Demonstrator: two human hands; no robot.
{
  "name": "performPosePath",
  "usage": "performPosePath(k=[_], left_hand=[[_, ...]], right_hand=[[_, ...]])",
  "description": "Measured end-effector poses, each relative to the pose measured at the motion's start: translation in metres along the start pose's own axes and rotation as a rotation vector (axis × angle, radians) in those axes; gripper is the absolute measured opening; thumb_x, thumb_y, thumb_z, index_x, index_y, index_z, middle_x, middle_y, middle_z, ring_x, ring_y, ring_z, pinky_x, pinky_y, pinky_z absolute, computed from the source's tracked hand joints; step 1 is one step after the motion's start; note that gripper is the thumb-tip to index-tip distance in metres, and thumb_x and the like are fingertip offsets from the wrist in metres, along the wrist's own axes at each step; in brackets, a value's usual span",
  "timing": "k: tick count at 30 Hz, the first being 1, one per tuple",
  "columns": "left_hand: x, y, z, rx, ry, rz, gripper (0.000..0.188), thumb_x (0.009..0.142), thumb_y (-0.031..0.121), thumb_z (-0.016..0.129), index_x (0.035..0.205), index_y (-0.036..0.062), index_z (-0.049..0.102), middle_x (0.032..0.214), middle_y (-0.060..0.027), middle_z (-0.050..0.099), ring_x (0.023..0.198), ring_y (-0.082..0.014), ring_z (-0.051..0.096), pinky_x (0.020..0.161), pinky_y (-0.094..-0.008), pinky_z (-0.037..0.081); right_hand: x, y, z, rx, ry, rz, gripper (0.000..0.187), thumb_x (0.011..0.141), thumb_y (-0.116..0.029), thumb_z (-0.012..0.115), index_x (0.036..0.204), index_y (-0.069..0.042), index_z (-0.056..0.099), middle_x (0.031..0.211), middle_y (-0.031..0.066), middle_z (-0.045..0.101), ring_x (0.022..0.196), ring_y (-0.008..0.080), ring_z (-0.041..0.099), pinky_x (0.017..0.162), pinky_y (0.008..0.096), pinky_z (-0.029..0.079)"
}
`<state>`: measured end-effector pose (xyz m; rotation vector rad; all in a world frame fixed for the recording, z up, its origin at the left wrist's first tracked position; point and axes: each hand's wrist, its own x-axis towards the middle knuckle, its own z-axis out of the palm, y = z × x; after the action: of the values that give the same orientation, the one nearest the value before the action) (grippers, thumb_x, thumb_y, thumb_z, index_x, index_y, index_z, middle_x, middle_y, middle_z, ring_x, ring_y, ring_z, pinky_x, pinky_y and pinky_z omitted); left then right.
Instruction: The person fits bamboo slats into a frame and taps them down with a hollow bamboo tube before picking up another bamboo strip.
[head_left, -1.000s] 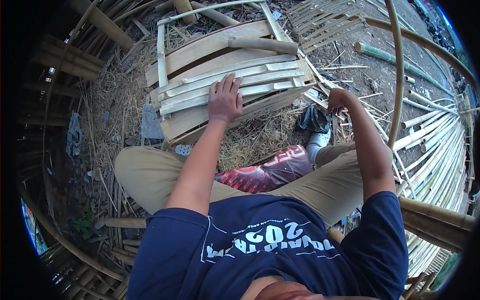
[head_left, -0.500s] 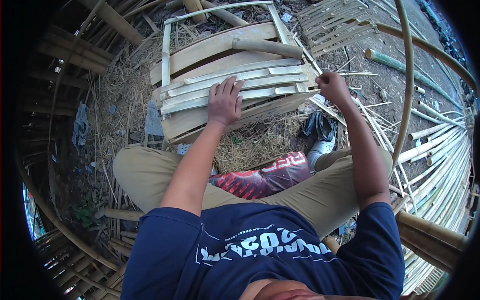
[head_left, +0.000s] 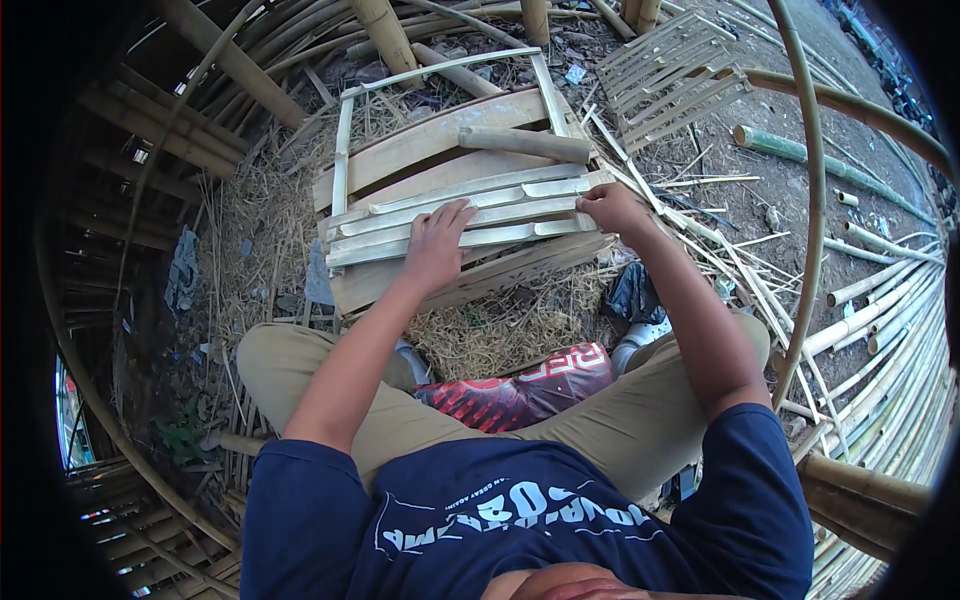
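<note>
A frame of split bamboo strips [head_left: 341, 150] lies on a low bench of wooden planks [head_left: 440, 118] in front of me. Several pale bamboo slats [head_left: 512, 236] run side by side across its near part. My left hand [head_left: 434, 250] rests on the slats left of their middle, fingers stretched out. At their right end, my right hand [head_left: 612, 208] has thumb and fingers pinched together; anything between them is too small to make out. A short round bamboo piece [head_left: 525, 143] lies across the bench beyond the slats.
A finished-looking slatted bamboo panel [head_left: 672, 85] lies at the far right. A green bamboo pole [head_left: 790, 145] and many split lengths [head_left: 890, 345] cover the right side. A curved bamboo pole [head_left: 815, 200] rises there. A black plastic bag [head_left: 632, 295] and patterned cloth [head_left: 520, 385] lie near my legs.
My right hand has moved left and slightly down, from beyond the slats' right end onto it. My left hand remains on the slats. The whole view has shifted a little.
</note>
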<state>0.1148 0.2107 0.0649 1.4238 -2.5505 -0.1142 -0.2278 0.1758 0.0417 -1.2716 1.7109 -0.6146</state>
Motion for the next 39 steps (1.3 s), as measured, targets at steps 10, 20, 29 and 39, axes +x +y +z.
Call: performPosePath(k=[10, 20, 29, 39], left_hand=[[-0.027, -0.015, -0.038, -0.111, -0.202, 0.068, 0.069, 0.079, 0.012, 0.082, 0.143, 0.0118, 0.057, 0.149, -0.0085, 0.057, 0.138, -0.0280, 0.053, 0.113, -0.0491, 0.038], [0.089, 0.026, -0.023, -0.227, -0.013, 0.149, 0.045, 0.085, 0.012, 0.075, 0.129, 0.0092, 0.064, 0.136, -0.0129, 0.063, 0.128, -0.0339, 0.058, 0.109, -0.0484, 0.044], [0.146, 0.024, 0.036, -0.009, 0.127, 0.244, 0.062, 0.085, 0.005, 0.073, 0.144, 0.0205, 0.060, 0.134, -0.0130, 0.060, 0.130, -0.0324, 0.055, 0.119, -0.0491, 0.038], [0.159, 0.007, 0.031, 0.032, 0.128, 0.078, 0.070, 0.084, 0.004, 0.073, 0.149, 0.0228, 0.058, 0.127, -0.0124, 0.061, 0.120, -0.0328, 0.058, 0.106, -0.0471, 0.047]], right_hand=[[-0.049, -0.014, 0.011, -0.109, -0.266, -0.066, 0.029, 0.085, -0.028, 0.079, 0.101, -0.004, 0.081, 0.083, 0.0122, 0.075, 0.070, 0.0206, 0.069, 0.066, 0.0358, 0.057], [-0.031, -0.047, -0.030, -0.310, 0.016, -0.124, 0.023, 0.082, -0.025, 0.079, 0.094, -0.005, 0.081, 0.091, 0.0185, 0.078, 0.088, 0.0357, 0.076, 0.084, 0.0430, 0.059], [-0.007, -0.050, -0.047, -0.532, 0.182, -0.224, 0.019, 0.077, -0.011, 0.078, 0.086, 0.004, 0.074, 0.089, 0.0264, 0.074, 0.090, 0.0440, 0.074, 0.080, 0.0490, 0.060], [0.010, -0.053, -0.036, -0.657, 0.064, -0.443, 0.009, 0.072, 0.004, 0.067, 0.078, 0.006, 0.073, 0.082, 0.0263, 0.072, 0.083, 0.0439, 0.073, 0.076, 0.0491, 0.059]])
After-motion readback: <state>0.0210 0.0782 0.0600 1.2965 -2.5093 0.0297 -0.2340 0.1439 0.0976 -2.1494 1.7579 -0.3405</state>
